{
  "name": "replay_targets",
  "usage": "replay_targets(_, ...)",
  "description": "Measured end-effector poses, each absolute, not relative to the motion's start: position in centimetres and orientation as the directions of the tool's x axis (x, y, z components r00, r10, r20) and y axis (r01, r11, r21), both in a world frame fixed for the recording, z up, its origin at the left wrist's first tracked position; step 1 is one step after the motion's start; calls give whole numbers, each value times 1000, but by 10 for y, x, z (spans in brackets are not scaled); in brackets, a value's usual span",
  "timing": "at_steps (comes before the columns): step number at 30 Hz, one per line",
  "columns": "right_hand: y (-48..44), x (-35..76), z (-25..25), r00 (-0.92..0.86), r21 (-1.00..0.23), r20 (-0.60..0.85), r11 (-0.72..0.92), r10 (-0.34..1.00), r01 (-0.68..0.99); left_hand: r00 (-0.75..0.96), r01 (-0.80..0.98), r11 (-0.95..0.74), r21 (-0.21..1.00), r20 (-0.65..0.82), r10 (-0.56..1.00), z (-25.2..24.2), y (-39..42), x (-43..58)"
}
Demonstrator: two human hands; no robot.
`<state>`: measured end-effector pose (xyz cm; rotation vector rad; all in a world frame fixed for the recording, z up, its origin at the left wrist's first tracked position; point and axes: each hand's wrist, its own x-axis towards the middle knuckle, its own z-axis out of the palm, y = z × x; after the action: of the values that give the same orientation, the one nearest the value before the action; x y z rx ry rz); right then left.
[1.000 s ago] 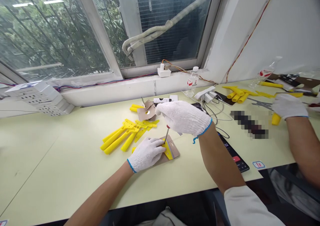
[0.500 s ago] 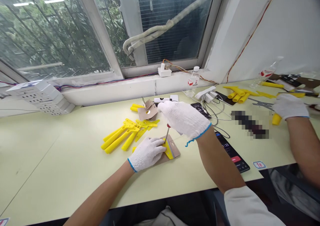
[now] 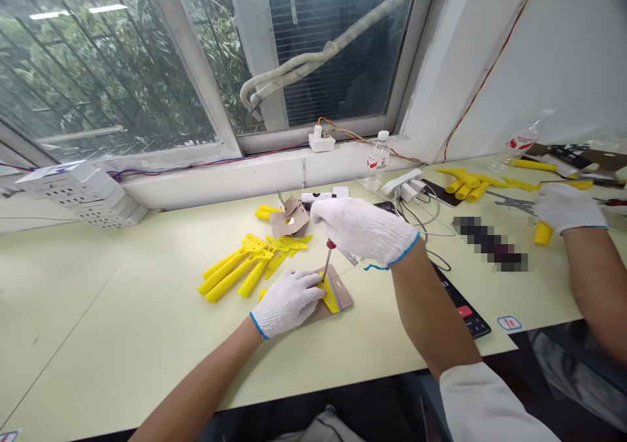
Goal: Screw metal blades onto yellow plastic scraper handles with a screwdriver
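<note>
Well, the left hand (image 3: 287, 303), in a white knit glove with a blue cuff, is closed down on a yellow plastic bracket (image 3: 329, 296), pinning it against a brown cardboard backing (image 3: 341, 290). The bracket lies flat on that cardboard, just at 2 o'clock from the left hand, and the cardboard sits on the pale green counter (image 3: 98, 311).

The right hand (image 3: 363, 230), gloved the same way, is clenched around a screwdriver (image 3: 326, 263). Only its red end and thin steel shaft show below the palm, and the shaft slants down to the bracket, right beside the left hand's fingertips (image 3: 308, 285).

At about 10 o'clock from the backing lies a heap of yellow plastic parts (image 3: 245, 262), and at 11 o'clock, a piece of cardboard with a round hole (image 3: 289, 217) rests on more yellow parts. A phone (image 3: 463, 305) lies at 4 o'clock from the right hand, partly under that forearm's edge.

Well apart at 3 o'clock, another person's gloved hand (image 3: 568, 208) is bunched beside a yellow tube (image 3: 543, 233) and near metal pliers (image 3: 509, 202); what it holds is hard to tell. A water bottle (image 3: 377, 158) stands at 12 o'clock on the windowsill.
</note>
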<state>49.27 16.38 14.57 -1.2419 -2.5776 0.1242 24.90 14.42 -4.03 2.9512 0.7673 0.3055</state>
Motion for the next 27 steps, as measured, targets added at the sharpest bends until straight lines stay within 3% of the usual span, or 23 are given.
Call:
replay_targets(9, 161, 488, 156, -572, -183, 229, 612, 788, 770, 857, 469, -875, 123, 176, 484, -41, 145, 249)
replay_targets(14, 158, 488, 157, -629, -190, 156, 648, 761, 737, 855, 473, -872, 125, 174, 488, -40, 144, 249)
replay_targets(20, 157, 487, 155, -568, -213, 169, 593, 805, 777, 861, 460, -879, 126, 179, 476, -42, 145, 248)
replay_targets(27, 157, 488, 156, -628, -207, 176, 652, 758, 729, 858, 468, -876, 115, 180, 481, -42, 145, 249)
